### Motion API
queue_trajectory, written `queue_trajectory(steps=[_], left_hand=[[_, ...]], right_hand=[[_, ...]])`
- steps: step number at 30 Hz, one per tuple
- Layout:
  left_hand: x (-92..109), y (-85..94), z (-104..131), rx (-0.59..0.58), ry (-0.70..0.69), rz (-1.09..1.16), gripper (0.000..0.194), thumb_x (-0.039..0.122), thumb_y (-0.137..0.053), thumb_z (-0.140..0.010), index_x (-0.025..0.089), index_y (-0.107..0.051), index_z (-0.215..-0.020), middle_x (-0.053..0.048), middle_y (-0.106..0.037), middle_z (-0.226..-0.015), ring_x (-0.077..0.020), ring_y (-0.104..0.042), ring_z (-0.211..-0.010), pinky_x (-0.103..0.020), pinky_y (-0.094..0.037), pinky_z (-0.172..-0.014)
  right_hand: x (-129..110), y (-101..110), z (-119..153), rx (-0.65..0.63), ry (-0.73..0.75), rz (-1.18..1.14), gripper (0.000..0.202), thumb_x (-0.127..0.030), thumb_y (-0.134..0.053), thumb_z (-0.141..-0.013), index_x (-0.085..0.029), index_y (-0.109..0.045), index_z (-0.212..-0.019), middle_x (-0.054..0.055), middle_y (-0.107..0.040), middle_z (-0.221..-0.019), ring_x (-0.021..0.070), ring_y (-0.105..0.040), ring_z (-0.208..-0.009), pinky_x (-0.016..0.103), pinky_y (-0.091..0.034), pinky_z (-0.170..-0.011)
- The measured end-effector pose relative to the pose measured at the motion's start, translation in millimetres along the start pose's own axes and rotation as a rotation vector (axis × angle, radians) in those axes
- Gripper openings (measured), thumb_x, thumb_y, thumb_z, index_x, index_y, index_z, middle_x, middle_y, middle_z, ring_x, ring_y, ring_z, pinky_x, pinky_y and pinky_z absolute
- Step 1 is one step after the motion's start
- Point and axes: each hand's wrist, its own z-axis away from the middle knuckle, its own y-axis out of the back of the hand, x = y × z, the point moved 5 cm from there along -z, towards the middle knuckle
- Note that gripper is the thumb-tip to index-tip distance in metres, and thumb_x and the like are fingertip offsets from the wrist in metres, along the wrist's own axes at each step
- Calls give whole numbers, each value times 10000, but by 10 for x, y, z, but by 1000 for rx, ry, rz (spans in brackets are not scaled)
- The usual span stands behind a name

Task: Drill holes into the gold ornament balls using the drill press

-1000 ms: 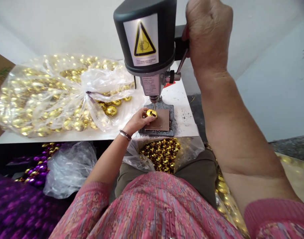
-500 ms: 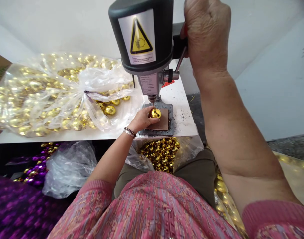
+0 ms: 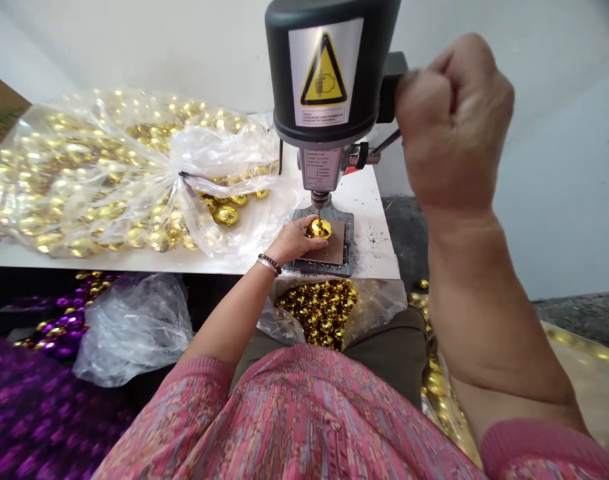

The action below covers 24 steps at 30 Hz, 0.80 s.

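A small drill press (image 3: 329,73) with a yellow warning label stands on the white table. On the brown board (image 3: 334,252) over its grey base, my left hand (image 3: 297,241) grips a shiny gold ball (image 3: 319,229) between thumb and fingers. The drill bit (image 3: 319,212) points down at the top of the ball; whether it has entered I cannot tell. My right hand (image 3: 454,127) is closed in a fist around the end of the press's feed lever (image 3: 387,141), and it hides the grip.
A clear plastic bag (image 3: 99,180) of gold balls fills the table's left side, several spilling from its mouth. Below the table edge, an open bag holds many gold balls (image 3: 319,310). Purple balls (image 3: 64,333) and crumpled plastic (image 3: 134,333) lie at lower left. Dark shavings dot the table.
My right hand has come down with the lever. My left hand keeps the gold ball on the board under the bit. The view has shifted slightly.
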Motion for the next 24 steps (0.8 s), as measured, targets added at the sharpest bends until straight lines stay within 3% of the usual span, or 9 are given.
queue_trajectory(steps=[5,13,18,24], left_hand=[[-11,10,-14,-21,-9,17,664,289,-910,-713,143,-727,-1334,-53,-767,-990,-184,-662,-873,-334,-534,-908],[3,0,23,-32,-41,72,617,290,-881,-720,153,-739,-1304,-36,-757,-938,-179,-649,-841,-295,-511,-832],[-37,-17,4,-30,-58,56,609,296,-858,-736,160,-729,-1316,-49,-772,-1014,-179,-645,-886,-281,-512,-816],[-92,0,-37,-40,-74,68,667,348,-885,-712,173,-723,-1335,-15,-754,-943,-161,-625,-835,-277,-507,-816]], right_hand=[[23,87,422,-70,137,183,151,-297,-460,-858,-190,-431,-755,-21,-459,-685,59,-369,-656,257,-367,-725],[187,57,569,-150,270,347,233,-370,-424,-932,-217,-554,-814,26,-543,-757,114,-500,-728,317,-511,-809],[300,31,662,-138,302,410,289,-403,-411,-971,-227,-611,-861,52,-576,-792,142,-560,-791,346,-542,-836],[379,21,768,-25,391,356,347,-438,-394,-1007,-219,-634,-884,43,-603,-808,126,-572,-795,322,-544,-829]])
